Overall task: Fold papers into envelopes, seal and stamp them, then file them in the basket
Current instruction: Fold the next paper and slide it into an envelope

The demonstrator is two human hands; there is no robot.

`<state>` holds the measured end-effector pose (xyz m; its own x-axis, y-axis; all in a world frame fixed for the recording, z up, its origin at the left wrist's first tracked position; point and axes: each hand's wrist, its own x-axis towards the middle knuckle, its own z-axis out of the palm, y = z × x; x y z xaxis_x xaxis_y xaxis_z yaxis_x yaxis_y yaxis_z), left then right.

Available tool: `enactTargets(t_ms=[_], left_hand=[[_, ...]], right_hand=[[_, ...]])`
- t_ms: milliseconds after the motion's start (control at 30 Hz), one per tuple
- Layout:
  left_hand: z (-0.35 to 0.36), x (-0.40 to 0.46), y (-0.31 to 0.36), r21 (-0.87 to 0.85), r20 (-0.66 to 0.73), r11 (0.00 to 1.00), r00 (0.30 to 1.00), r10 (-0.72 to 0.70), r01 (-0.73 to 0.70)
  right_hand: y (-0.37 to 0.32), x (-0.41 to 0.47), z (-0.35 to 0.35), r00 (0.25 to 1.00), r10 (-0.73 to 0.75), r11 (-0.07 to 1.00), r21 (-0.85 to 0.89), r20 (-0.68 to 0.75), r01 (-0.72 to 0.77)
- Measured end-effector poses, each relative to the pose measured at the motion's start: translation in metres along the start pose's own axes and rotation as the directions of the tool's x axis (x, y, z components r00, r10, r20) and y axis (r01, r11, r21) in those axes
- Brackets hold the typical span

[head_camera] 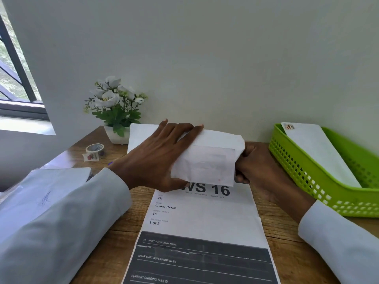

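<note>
A white envelope is held up above the desk's middle, its open end facing right. My left hand grips it, fingers spread over its top and thumb underneath. My right hand is at the open right end with its fingers curled; what it holds is hidden by the envelope. A lime green basket stands at the right with a stamped white envelope lying in it. A roll of tape and a small stamp sheet lie at the back left.
A printed sheet headed "WS 16" lies flat on the wooden desk in front of me. A white pot of artificial flowers stands against the wall. More white paper lies behind my left hand. A stack of sheets sits at the left.
</note>
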<state>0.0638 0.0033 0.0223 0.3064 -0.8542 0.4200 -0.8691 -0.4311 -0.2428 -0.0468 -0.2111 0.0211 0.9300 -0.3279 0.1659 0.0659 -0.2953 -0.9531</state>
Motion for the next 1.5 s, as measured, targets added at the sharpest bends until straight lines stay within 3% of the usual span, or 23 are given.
enactTargets(t_ms=[100,300,467,567,667,833,933,967,1033,1067,1133,1267,1400,1500], left_hand=[[-0.002,0.000,0.001,0.001,-0.006,1.000,1.000,-0.016,0.016],[-0.001,0.002,0.005,-0.002,-0.019,1.000,0.999,-0.027,0.027],[-0.007,0.001,0.001,0.005,-0.067,0.993,0.991,-0.114,0.115],[-0.013,0.002,0.001,0.000,-0.119,0.985,0.978,-0.174,0.175],[-0.019,0.004,0.002,-0.007,-0.170,0.977,0.962,-0.213,0.215],[-0.030,0.009,0.011,-0.130,-0.186,0.955,0.939,-0.288,0.267],[-0.037,0.014,0.014,-0.448,-0.098,0.820,0.891,-0.442,0.358],[-0.038,0.016,0.013,-0.603,-0.048,0.707,0.869,-0.493,0.368],[-0.041,0.017,0.009,-0.876,0.081,0.365,0.843,-0.531,0.314],[-0.044,0.017,0.007,-0.942,0.136,0.198,0.849,-0.510,0.270],[-0.048,0.013,0.003,-0.979,0.179,0.018,0.890,-0.419,0.205],[-0.053,0.010,0.007,-0.990,0.143,-0.029,0.932,-0.332,0.142],[-0.056,0.013,0.018,-0.994,0.085,0.030,0.900,-0.428,0.108],[-0.059,0.014,0.022,-0.998,0.055,0.007,0.860,-0.507,0.068]], right_hand=[[-0.004,-0.005,0.004,0.999,0.033,0.995,0.095,-0.008,-0.032],[-0.001,-0.008,0.006,1.000,0.001,0.999,-0.046,-0.024,-0.003],[-0.006,-0.002,-0.004,0.996,0.037,0.976,0.211,0.078,-0.053],[-0.011,-0.001,-0.014,0.992,-0.070,0.974,0.222,0.104,0.046],[-0.015,-0.004,-0.013,0.977,-0.211,0.959,0.203,0.038,0.199],[-0.022,-0.003,-0.009,0.982,-0.172,0.854,0.486,-0.071,0.185],[-0.033,-0.004,-0.010,0.979,-0.149,0.789,0.580,-0.140,0.203],[-0.036,-0.004,-0.011,0.978,-0.140,0.772,0.600,-0.157,0.208],[-0.045,-0.006,-0.012,0.977,-0.125,0.746,0.632,-0.173,0.208],[-0.050,-0.008,-0.012,0.977,-0.124,0.731,0.649,-0.173,0.208],[-0.060,-0.012,-0.011,0.975,-0.135,0.699,0.680,-0.176,0.220],[-0.068,-0.016,-0.009,0.966,-0.158,0.680,0.687,-0.205,0.258],[-0.061,-0.016,-0.004,0.973,-0.144,0.757,0.614,-0.178,0.224],[-0.053,-0.018,0.001,0.981,-0.152,0.854,0.483,-0.119,0.191]])
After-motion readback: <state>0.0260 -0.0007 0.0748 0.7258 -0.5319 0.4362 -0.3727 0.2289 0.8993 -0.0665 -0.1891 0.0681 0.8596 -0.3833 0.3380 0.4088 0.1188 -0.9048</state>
